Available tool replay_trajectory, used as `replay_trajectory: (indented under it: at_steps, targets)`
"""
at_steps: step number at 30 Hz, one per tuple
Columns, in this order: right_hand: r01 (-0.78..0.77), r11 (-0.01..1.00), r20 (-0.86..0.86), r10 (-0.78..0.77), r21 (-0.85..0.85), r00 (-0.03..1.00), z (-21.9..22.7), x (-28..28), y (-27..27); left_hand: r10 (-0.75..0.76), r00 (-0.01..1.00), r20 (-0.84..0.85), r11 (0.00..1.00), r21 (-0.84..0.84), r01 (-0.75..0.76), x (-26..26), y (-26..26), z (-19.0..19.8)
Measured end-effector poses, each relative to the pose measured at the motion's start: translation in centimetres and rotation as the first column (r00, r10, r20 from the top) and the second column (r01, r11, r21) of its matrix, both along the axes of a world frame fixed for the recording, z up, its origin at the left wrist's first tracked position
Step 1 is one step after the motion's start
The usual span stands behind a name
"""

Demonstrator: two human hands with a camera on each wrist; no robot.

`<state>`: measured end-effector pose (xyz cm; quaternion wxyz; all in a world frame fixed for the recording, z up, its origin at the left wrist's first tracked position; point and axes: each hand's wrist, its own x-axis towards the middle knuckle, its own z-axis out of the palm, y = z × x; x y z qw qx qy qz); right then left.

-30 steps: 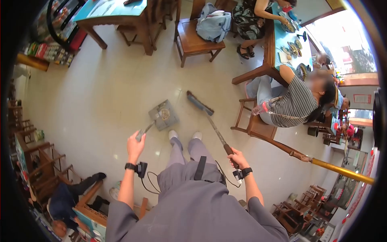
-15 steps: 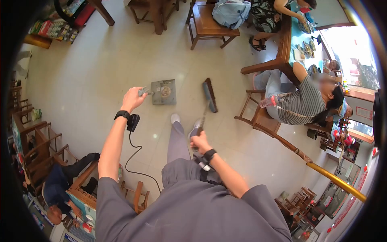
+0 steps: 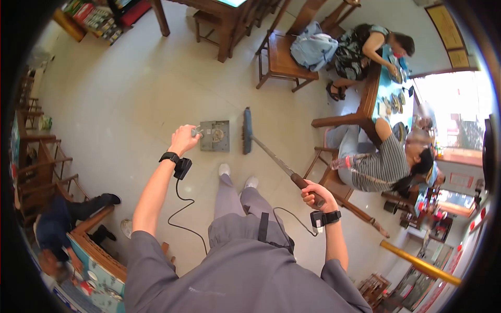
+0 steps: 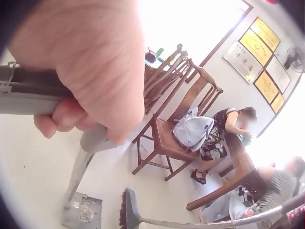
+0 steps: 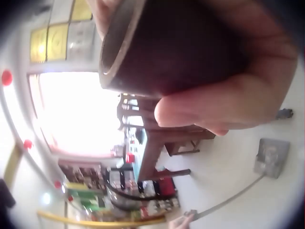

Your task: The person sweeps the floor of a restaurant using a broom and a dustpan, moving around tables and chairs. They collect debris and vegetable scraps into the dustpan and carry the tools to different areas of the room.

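Observation:
My left hand (image 3: 182, 140) grips the grey handle of a long-handled dustpan (image 3: 207, 146). The pan lies on the tiled floor ahead of my feet, with some light debris in it. In the left wrist view, my left fingers (image 4: 66, 114) are curled round that handle. My right hand (image 3: 319, 197) holds the dark grip of a broom (image 3: 274, 156). Its blue head stands just right of the pan, bristles facing the pan. The right wrist view shows the broom grip (image 5: 181, 52) close up, right thumb (image 5: 190, 107) along it.
Ahead is a wooden chair (image 3: 279, 57) with a light-blue backpack (image 3: 314, 47). At the right, a seated person in a striped shirt (image 3: 378, 167) and another person sit at a table (image 3: 371, 96) with dishes. A further table (image 3: 96, 237) and person are at lower left.
The broom swung in towards my body, then out again and left, its bristles turning from facing right to facing the dustpan. The dustpan has turned squarer to me, my left hand still on its handle.

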<state>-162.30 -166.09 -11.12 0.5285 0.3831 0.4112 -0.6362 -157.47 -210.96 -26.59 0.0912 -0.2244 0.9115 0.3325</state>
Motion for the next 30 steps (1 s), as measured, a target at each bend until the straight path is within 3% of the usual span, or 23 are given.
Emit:
replay_trajectory:
  at_steps: [1,3,4,6,8,10,12,16,18,20,22,26,28,30]
  targets:
    - [-0.024,1.000,-0.002,0.024,0.002,1.000,0.2,-0.6,-0.8,-0.002,1.000,0.009,1.000,0.004,0.002,0.7,-0.2,0.3]
    - [-0.291,0.885,-0.254,0.395,0.365,0.883,0.4,-1.9,-3.6,0.073,0.997,0.014,0.997,0.040,-0.073,2.4,-0.8,0.9]
    - [-0.315,0.877,-0.250,0.417,0.364,0.874,-0.9,-3.0,-4.2,0.124,0.992,0.029,0.989,0.075,-0.126,3.5,-1.2,1.0]
    - [-0.493,0.677,-0.307,0.709,0.546,0.634,-5.9,-4.8,-5.0,0.185,0.982,0.030,0.977,0.098,-0.187,5.7,-2.2,1.0]
    - [-0.441,0.592,-0.305,0.767,0.675,0.564,-10.0,-5.1,-7.3,0.238,0.971,0.022,0.964,0.114,-0.239,7.0,-3.0,0.8]
    - [-0.350,0.545,-0.317,0.785,0.762,0.533,-17.0,-3.4,-8.4,0.305,0.952,0.032,0.950,0.066,-0.306,8.5,-3.5,0.7]
    - [-0.351,0.489,-0.311,0.834,0.799,0.455,-19.6,0.1,-10.7,0.340,0.940,0.043,0.940,0.031,-0.341,9.4,-3.5,0.6]
    - [-0.507,0.553,-0.351,0.825,0.662,0.442,-16.7,7.8,-11.9,0.419,0.907,-0.031,0.903,-0.090,-0.420,10.9,-2.7,-1.1]
    - [-0.670,0.627,-0.215,0.773,0.397,0.596,-10.6,7.0,-12.3,0.462,0.887,0.005,0.886,-0.040,-0.462,10.8,-3.1,-1.0]
    - [-0.662,0.713,-0.142,0.697,0.231,0.702,-8.6,3.4,-9.7,0.507,0.861,0.046,0.861,0.013,-0.508,11.2,-2.8,-1.3]
    - [-0.664,0.729,-0.124,0.683,0.166,0.719,-6.7,-0.6,-7.8,0.515,0.857,-0.014,0.857,-0.008,-0.515,12.1,-2.1,-2.1]
    - [-0.704,0.703,-0.136,0.710,0.099,0.690,-0.4,-2.7,-9.2,0.539,0.842,0.005,0.841,0.060,-0.538,14.4,-0.1,-1.3]
    - [-0.739,0.640,-0.231,0.767,0.210,0.599,2.1,-2.7,-11.8,0.574,0.818,-0.025,0.817,0.087,-0.570,15.9,0.9,-0.4]
    - [-0.773,0.597,-0.311,0.791,0.212,0.526,2.4,-3.9,-14.3,0.639,0.768,-0.040,0.767,0.101,-0.633,17.6,2.5,-1.0]
